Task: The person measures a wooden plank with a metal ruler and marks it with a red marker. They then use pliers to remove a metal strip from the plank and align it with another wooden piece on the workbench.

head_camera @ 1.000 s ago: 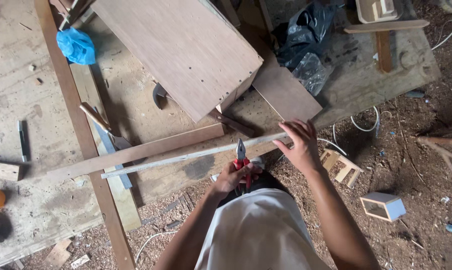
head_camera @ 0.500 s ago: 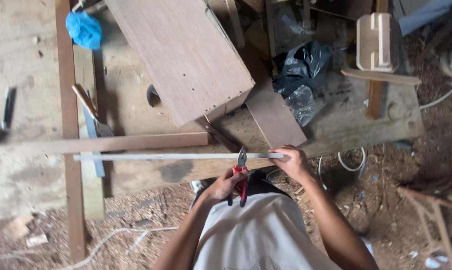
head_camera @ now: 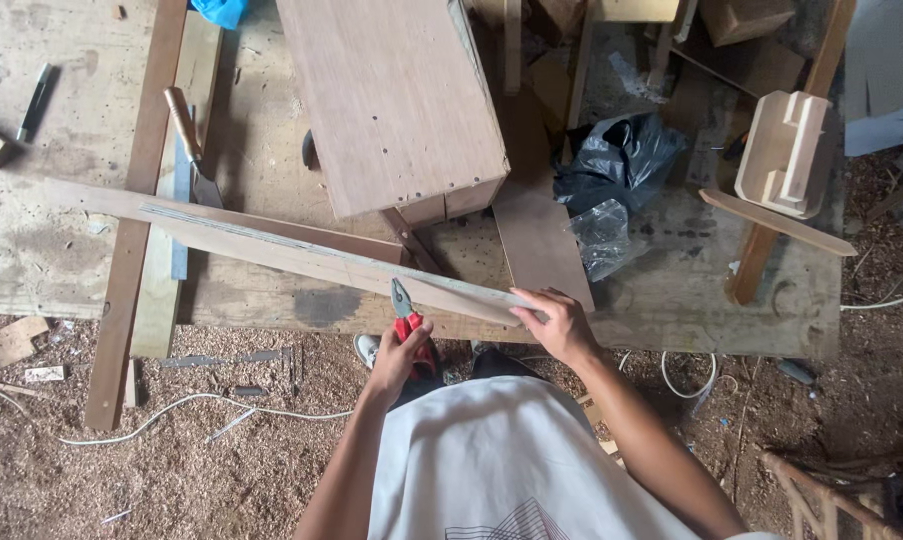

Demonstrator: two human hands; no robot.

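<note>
My right hand (head_camera: 560, 325) grips the near end of a long thin wooden strip (head_camera: 302, 255) that slants across the workbench toward the far left. My left hand (head_camera: 400, 355) holds red-handled pliers (head_camera: 408, 322) upright, their jaws touching the strip's near edge just left of my right hand. A large plywood box (head_camera: 392, 95) lies on the bench behind the strip.
A black plastic bag (head_camera: 617, 165) sits right of the box. A chisel with a wooden handle (head_camera: 184, 125) lies at left across long wooden battens (head_camera: 137, 215). A small wooden frame piece (head_camera: 782, 150) stands at right. Sawdust and white cable (head_camera: 172, 412) cover the floor.
The strip has swung, its far end rising toward the upper left. The camera has shifted, bringing the box and bag nearer. Both hands keep their hold.
</note>
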